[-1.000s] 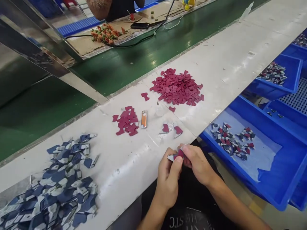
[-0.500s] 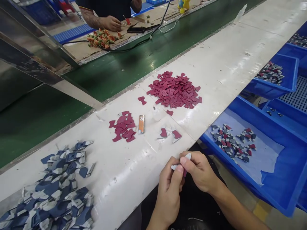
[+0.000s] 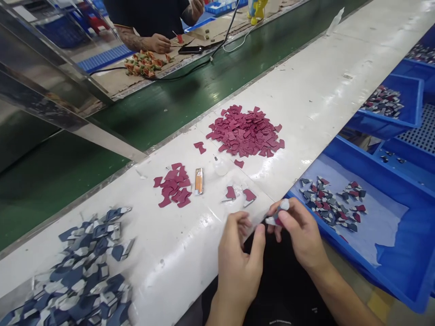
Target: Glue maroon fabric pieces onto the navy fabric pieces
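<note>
Between the thumb and fingers of my right hand (image 3: 299,231) is a small white, dark and maroon plastic piece (image 3: 279,215), partly covered by the fingers. My left hand (image 3: 239,258) is beside it, thumb and fingers apart, with nothing in it. Just beyond the hands, two white pieces with maroon faces, one a maroon-topped piece (image 3: 249,195), lie on the white table (image 3: 180,262). Farther off are a small maroon cutout pile (image 3: 174,185), an orange lighter (image 3: 199,181) and a large maroon cutout pile (image 3: 246,131).
Blue-and-white pieces (image 3: 81,271) are heaped at the table's left. On the right, a blue bin (image 3: 390,213) holds assembled pieces on a white sheet; another blue bin (image 3: 413,115) stands behind it. Across the green strip (image 3: 176,102), a person's hand (image 3: 159,44) rests near orange flowers (image 3: 146,63).
My hands have come apart. My right hand has moved right and up with the piece, while the left has let go and opened. The view has shifted slightly.
</note>
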A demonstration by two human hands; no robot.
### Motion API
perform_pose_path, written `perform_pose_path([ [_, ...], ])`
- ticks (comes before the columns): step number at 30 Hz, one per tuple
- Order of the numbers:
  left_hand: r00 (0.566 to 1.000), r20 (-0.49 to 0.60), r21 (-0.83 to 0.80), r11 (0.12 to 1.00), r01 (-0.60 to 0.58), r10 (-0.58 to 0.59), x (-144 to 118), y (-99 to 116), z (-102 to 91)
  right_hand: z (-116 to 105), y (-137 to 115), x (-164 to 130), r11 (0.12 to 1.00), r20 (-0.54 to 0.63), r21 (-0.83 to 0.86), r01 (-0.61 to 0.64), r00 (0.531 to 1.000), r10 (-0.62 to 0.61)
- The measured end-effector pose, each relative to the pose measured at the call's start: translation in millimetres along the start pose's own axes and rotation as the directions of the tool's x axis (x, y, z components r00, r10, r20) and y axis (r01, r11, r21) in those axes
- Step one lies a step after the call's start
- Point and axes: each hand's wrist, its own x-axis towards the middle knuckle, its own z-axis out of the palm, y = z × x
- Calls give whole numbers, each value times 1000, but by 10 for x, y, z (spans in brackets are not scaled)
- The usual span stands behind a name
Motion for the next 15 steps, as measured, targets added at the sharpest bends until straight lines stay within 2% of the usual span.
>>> perform_pose_path([
  [1, 986, -124, 143, 985, -94, 112, 76, -28, 17, -31, -1, 30, 999, -46, 38, -8, 999, 10],
  [2, 951, -209, 295, 942, -161, 228, 165, -57, 40, -61, -1, 62, 997, -79, 74, -28, 996, 34],
  [4, 892, -238, 534, 819, -211, 385, 361, -108, 108, -107, 7, 119, 990, -119, 115, -78, 989, 92],
  [6, 888, -186, 659, 724, -204, 420, 537, -139, 196, -127, 23, 151, 985, -135, 127, -114, 982, 131],
  [9, 900, -105, 743, 634, -212, 423, 678, -166, 310, -106, 50, 134, 976, -133, 172, -137, 978, 161],
  [12, 913, -59, 768, 603, -216, 403, 698, -201, 338, -47, 69, 68, 946, -120, 258, -198, 965, 234],
  [15, 910, -27, 755, 605, -252, 414, 674, -241, 341, -7, 96, 22, 875, -70, 371, -313, 930, 362],
])
